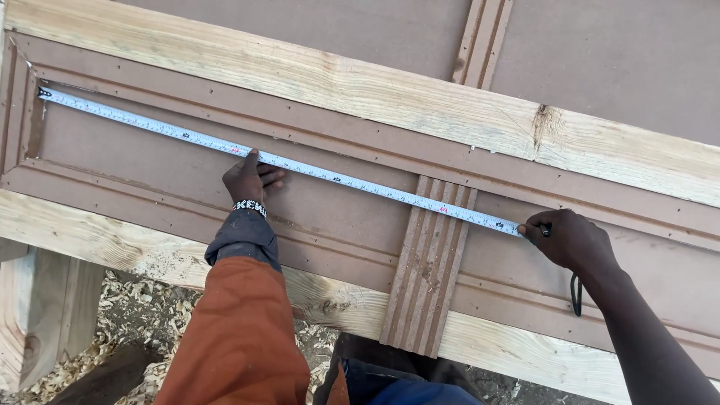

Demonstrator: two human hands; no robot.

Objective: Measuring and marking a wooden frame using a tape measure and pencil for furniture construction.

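A white steel measuring tape blade (285, 162) lay stretched slantwise across the recess of a brown moulded fibreboard door panel (150, 161), its hooked end at the panel's far-left inner corner. The left hand (247, 180), fingers spread nearly flat, pressed the blade down about midway along it, holding nothing. The right hand (570, 240) was closed around the tape's case at the blade's other end, a dark wrist loop (576, 294) hanging below it. A ribbed brown vertical strip (427, 270) crossed under the blade. Pale timber rails (375, 90) framed the panel; wood shavings (135, 315) littered the ground beneath.
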